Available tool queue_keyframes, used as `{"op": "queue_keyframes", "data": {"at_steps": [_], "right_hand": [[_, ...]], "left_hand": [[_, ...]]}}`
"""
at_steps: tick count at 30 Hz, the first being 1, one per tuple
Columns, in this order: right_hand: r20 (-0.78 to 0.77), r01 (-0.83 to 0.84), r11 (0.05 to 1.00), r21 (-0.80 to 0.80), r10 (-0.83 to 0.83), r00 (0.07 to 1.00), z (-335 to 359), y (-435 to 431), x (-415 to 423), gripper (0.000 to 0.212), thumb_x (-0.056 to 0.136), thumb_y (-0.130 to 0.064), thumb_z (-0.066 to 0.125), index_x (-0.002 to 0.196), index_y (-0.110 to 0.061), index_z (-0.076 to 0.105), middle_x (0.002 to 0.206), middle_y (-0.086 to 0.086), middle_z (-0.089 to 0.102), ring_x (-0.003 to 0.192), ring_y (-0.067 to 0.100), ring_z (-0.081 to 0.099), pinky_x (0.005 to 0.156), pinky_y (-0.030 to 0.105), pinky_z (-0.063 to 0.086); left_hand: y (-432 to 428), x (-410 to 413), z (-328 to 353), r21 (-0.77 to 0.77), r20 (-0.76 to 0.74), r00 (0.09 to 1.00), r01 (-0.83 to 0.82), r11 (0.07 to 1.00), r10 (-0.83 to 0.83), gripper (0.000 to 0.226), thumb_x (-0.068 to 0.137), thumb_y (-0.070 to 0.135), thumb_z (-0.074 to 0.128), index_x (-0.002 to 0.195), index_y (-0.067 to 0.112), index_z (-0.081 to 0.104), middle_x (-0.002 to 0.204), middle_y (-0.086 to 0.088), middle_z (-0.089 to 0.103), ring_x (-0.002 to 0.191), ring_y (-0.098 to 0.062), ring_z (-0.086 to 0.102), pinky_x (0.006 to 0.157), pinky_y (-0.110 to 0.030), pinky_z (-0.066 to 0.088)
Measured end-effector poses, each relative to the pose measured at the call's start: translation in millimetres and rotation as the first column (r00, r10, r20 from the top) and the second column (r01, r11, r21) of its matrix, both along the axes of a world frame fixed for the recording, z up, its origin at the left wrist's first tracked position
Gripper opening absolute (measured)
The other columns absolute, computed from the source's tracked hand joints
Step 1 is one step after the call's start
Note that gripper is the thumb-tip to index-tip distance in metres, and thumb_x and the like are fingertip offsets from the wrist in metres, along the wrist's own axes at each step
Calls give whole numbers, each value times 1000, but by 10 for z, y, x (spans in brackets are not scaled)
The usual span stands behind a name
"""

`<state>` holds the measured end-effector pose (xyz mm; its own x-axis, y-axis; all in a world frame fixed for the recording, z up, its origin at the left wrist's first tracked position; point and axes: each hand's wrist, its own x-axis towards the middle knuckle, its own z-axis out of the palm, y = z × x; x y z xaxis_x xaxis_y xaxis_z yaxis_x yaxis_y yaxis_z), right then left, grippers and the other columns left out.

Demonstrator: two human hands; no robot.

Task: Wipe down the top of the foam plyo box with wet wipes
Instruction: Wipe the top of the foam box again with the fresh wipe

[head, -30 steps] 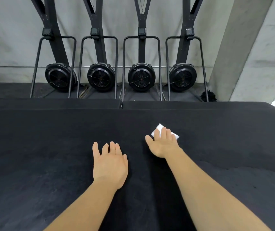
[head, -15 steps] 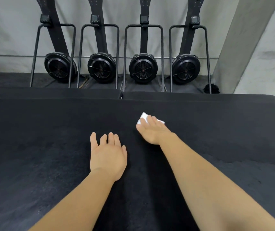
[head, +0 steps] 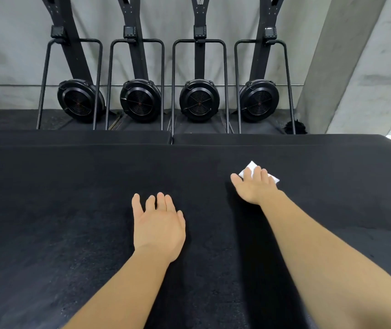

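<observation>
Box top [head: 47,210] lay nearest. Left hand [head: 159,224] rested flat at 6 o'clock, fingers straight, unmoved. Right hand [head: 255,188] at 1 o'clock pressed the wipe [head: 249,168] under straight fingers, having slid rightward; the far strip likely was mid-wipe.

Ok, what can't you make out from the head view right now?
Wet wipe: mostly hidden under the right hand, head view.
Foam plyo box top: near and side edges cut off by the frame, head view.
Screens on the machines behind: too small to read.
</observation>
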<state>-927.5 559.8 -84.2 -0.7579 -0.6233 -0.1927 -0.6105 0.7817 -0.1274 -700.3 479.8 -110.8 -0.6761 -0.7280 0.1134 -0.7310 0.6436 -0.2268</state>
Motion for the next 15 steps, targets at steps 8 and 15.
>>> {"op": "queue_keyframes", "data": {"at_steps": [8, 15], "right_hand": [[-12, -157, 987, -45, 157, 988, -39, -621, 765, 75, 100, -60, 14, 158, -12, 10, 162, 14, 8, 148, 30, 7, 121, 43, 10], [162, -399, 908, -130, 416, 895, 17, -919, 986, 65, 104, -53, 14, 160, -22, 0, 166, 3, -14, 152, 19, -17, 121, 39, -6]], "left_hand": [[-10, -6, -27, 11, -56, 998, 4, 1000, -3, 62, 100, 41, 8, 153, 9, 16, 158, -4, 24, 144, -28, 22, 114, -56, -10], [3, -1, -7, 20, -95, 995, 17, 1000, -15, 60, 99, 39, 9, 152, 14, 22, 151, 1, 35, 140, -26, 26, 113, -54, -11]]}}
